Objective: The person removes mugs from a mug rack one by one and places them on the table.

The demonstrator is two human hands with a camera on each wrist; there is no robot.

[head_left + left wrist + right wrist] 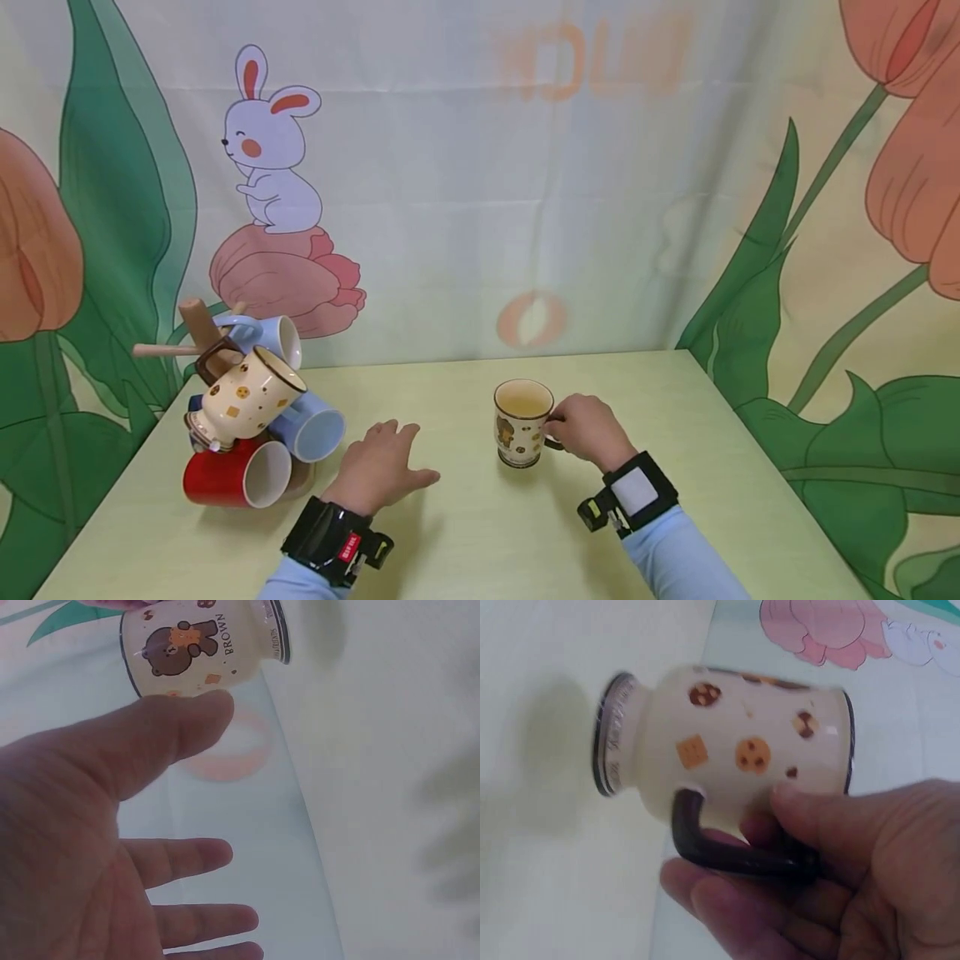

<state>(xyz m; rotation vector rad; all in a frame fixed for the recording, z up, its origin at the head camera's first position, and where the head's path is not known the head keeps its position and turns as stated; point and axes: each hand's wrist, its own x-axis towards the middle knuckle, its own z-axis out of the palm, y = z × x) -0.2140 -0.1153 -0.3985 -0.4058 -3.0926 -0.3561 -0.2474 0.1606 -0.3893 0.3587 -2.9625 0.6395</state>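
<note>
A pale fabric backdrop [420,167] printed with tulips [37,242] and a rabbit [277,187] hangs behind a light worktop [465,542]. At left, a wooden stand [198,323] carries a red mug [213,477], light blue mugs [315,429] and a cookie-patterned mug [243,400]. Beside them, the left hand [378,471] extends its fingers, grip wide, holding nothing. The right hand [592,429] has a cream bear mug [517,429], upright, just right of centre; whether its base touches the worktop is unclear. That grip is closed, thumb and fingers pinching the dark handle [735,859].
</note>
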